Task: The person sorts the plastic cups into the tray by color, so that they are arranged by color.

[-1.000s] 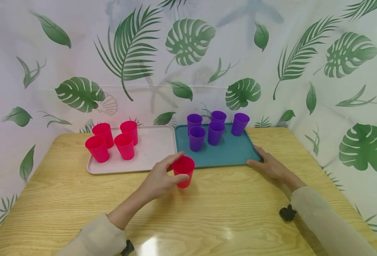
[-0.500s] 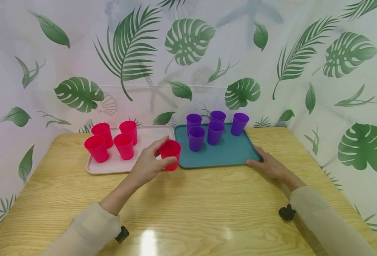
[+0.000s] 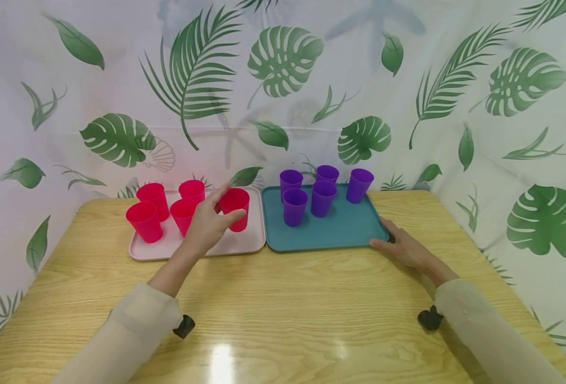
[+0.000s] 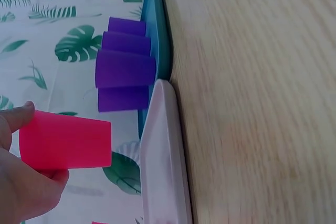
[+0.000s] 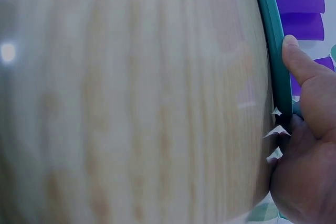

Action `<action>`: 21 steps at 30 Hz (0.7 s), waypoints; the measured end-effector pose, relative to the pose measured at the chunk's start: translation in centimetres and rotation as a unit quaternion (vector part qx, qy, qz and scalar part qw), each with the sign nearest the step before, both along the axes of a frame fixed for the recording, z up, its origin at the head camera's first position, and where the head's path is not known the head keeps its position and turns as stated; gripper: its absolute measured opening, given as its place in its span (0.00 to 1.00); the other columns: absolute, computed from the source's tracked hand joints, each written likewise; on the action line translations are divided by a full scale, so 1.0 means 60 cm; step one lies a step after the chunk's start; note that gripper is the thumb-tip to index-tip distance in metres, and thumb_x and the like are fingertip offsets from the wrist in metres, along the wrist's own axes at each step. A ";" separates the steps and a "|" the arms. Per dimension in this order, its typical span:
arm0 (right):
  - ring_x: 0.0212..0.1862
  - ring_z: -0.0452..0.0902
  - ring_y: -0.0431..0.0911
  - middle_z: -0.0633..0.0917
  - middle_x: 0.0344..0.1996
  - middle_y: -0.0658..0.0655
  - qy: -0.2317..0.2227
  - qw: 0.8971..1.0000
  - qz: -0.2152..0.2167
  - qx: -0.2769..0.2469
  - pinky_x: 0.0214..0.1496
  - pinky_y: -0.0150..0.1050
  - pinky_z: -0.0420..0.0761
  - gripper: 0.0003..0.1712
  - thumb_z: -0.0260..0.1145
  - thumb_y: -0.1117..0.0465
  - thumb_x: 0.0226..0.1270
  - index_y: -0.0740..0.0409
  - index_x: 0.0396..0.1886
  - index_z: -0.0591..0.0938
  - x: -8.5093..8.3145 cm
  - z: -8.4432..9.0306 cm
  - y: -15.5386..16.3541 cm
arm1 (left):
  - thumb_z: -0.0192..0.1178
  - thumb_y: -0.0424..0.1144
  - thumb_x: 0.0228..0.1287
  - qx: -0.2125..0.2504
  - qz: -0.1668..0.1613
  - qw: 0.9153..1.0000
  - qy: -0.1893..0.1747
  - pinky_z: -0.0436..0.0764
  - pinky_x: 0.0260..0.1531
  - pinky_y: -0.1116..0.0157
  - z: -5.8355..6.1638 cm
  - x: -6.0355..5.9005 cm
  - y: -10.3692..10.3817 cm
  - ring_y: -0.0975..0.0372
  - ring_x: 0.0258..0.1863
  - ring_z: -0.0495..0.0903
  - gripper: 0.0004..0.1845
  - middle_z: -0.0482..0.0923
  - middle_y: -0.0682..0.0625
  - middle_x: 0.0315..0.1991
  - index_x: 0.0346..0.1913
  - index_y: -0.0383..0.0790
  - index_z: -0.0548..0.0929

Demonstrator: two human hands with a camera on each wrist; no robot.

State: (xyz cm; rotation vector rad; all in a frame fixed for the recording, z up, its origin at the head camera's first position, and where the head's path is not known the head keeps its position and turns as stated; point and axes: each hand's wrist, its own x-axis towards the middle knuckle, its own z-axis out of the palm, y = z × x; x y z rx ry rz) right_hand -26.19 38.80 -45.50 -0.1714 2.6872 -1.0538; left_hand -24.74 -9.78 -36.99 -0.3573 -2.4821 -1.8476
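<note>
My left hand (image 3: 205, 225) grips a red plastic cup (image 3: 237, 217) upright between thumb and fingers. In the left wrist view a gap shows between the base of this cup (image 4: 68, 141) and the white tray (image 4: 157, 171). Several other red cups (image 3: 146, 224) stand at the left of that tray, one partly hidden behind my hand. My right hand (image 3: 406, 249) holds the front right corner of the teal tray (image 3: 333, 233); its thumb (image 5: 299, 61) lies at the rim in the right wrist view. Several purple cups (image 3: 294, 209) stand on the teal tray.
Both trays lie side by side along the back of a wooden table (image 3: 302, 304). A white cloth with green leaves (image 3: 283, 64) hangs close behind them. Bare tray surface shows to the right of the held cup and at the teal tray's front.
My left hand has carried the red cup leftward and back, from over the wood in front of the trays to over the white tray. The right hand has stayed at the teal tray's corner.
</note>
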 end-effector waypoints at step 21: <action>0.80 0.31 0.71 0.42 0.81 0.73 0.003 1.000 -0.004 0.010 0.76 0.71 0.37 0.57 0.59 0.34 0.75 0.57 0.85 0.40 0.003 0.003 -0.003 | 0.66 0.39 0.70 -0.040 0.096 0.994 -0.021 0.78 0.63 0.47 -0.034 -0.079 0.004 0.45 0.72 0.64 0.43 0.62 0.38 0.76 0.82 0.36 0.56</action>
